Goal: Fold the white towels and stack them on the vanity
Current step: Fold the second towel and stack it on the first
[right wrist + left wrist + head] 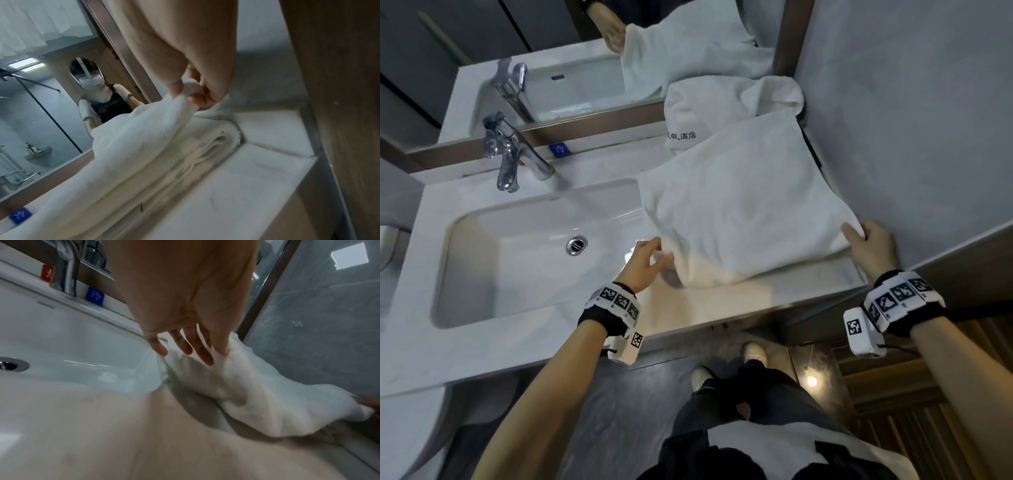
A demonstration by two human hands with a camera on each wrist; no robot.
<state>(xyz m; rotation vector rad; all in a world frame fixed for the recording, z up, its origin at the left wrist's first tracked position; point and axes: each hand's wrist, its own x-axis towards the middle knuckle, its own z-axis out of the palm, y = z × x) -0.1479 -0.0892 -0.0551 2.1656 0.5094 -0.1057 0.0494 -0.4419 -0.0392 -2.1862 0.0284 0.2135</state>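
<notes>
A large white towel (pixel 739 205) lies in folded layers on the vanity top (pixel 688 308), right of the basin. My right hand (pixel 854 234) pinches its near right corner between thumb and fingers and lifts the top layer; the right wrist view shows this pinch (pixel 193 95) above the stacked layers (pixel 185 154). At the near left corner, my left hand (pixel 659 251) touches the cloth with straight, spread fingers (pixel 185 352) and grips nothing. A second white towel (pixel 722 102) with dark embroidered characters lies crumpled behind, against the mirror.
The white basin (pixel 517 260) with its drain (pixel 577 245) fills the vanity's left part, and the towel's left edge reaches its rim. A chrome faucet (pixel 513 154) stands behind it. The mirror (pixel 585 51) runs along the back, and a grey wall (pixel 911 120) borders the right side.
</notes>
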